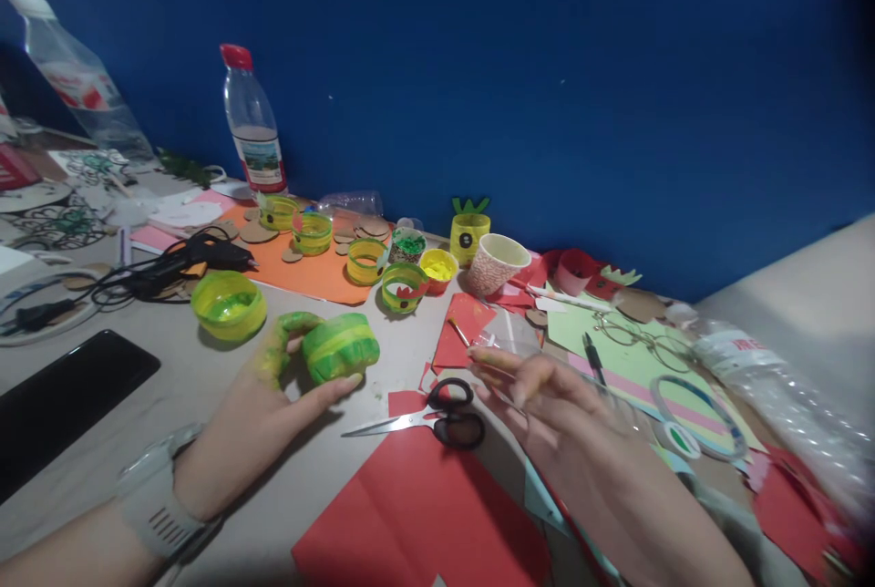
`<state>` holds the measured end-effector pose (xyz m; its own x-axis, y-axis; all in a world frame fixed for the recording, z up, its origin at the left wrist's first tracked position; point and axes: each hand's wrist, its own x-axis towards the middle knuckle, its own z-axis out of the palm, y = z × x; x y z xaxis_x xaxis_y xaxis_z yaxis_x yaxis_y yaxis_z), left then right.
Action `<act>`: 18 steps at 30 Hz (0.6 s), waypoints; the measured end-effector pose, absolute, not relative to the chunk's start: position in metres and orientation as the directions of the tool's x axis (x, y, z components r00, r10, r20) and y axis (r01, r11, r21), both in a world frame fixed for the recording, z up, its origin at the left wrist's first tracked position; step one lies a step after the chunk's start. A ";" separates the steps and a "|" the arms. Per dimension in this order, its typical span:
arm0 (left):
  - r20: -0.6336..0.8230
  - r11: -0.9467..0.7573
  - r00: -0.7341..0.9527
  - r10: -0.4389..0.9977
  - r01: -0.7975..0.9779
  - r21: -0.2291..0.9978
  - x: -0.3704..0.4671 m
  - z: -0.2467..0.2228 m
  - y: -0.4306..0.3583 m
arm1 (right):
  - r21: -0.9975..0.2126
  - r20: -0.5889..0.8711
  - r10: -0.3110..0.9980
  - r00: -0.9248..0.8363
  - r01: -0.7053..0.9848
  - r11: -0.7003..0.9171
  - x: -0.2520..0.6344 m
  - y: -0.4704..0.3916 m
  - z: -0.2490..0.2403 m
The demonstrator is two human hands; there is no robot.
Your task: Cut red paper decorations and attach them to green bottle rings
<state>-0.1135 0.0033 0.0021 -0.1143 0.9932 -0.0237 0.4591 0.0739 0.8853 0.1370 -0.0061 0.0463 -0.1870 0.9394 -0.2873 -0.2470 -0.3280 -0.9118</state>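
My left hand (283,386), paint on its fingers, is closed around a cut-off plastic bottle bottom (340,347) painted green and yellow. The piece lies tilted, its lobed base toward me. My right hand (540,400) is pinched around a thin paintbrush (459,330), its tip pointing up and left; most of the handle is hidden by the fingers. Between the hands lie black-handled scissors (437,418), blades to the left, partly on red paper (416,514). A second painted bottle bottom (229,306) stands left of my left hand. Paint cups, one yellow (438,266) and one green (408,246), stand beyond.
Several painted rings, such as one ring (403,288), stand near orange paper (273,272). A patterned paper cup (498,266) is behind. Left are a glue gun (205,254), black phone (75,409) and upright bottle (252,131). Glasses (643,341) and a lying bottle (786,396) are right.
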 end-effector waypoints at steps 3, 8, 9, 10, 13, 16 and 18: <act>-0.024 0.076 -0.116 0.993 0.466 0.881 -0.113 0.003 0.004 | -0.885 -0.237 0.938 -0.254 -0.341 -0.316 0.138 -0.008 0.048; -0.063 0.107 -0.113 0.992 0.441 0.891 -0.113 0.003 0.003 | -0.831 -0.211 0.920 -0.331 -0.435 -0.348 0.138 -0.014 0.054; -0.058 0.102 -0.112 0.992 0.441 0.892 -0.112 0.003 0.003 | -0.822 -0.206 0.920 -0.334 -0.452 -0.348 0.138 -0.015 0.055; -0.056 0.100 -0.112 0.992 0.444 0.891 -0.112 0.002 0.003 | -0.813 -0.203 0.923 -0.328 -0.468 -0.346 0.138 -0.015 0.056; -0.060 0.109 -0.122 0.991 0.450 0.886 -0.112 0.001 0.004 | -0.782 -0.228 0.933 -0.278 -0.519 -0.346 0.136 -0.015 0.058; -0.049 0.099 -0.118 0.992 0.470 0.877 -0.112 0.000 0.005 | -0.731 -0.282 0.928 -0.245 -0.572 -0.373 0.133 -0.012 0.060; -0.019 0.074 -0.115 0.993 0.493 0.867 -0.113 0.000 0.004 | -0.700 -0.298 0.918 -0.260 -0.595 -0.396 0.132 -0.011 0.060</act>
<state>-0.1131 0.0044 0.0005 -0.1150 0.9932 -0.0195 0.4930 0.0741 0.8669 0.1321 -0.0112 0.0598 -0.2603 0.9184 -0.2979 -0.5947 -0.3956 -0.6998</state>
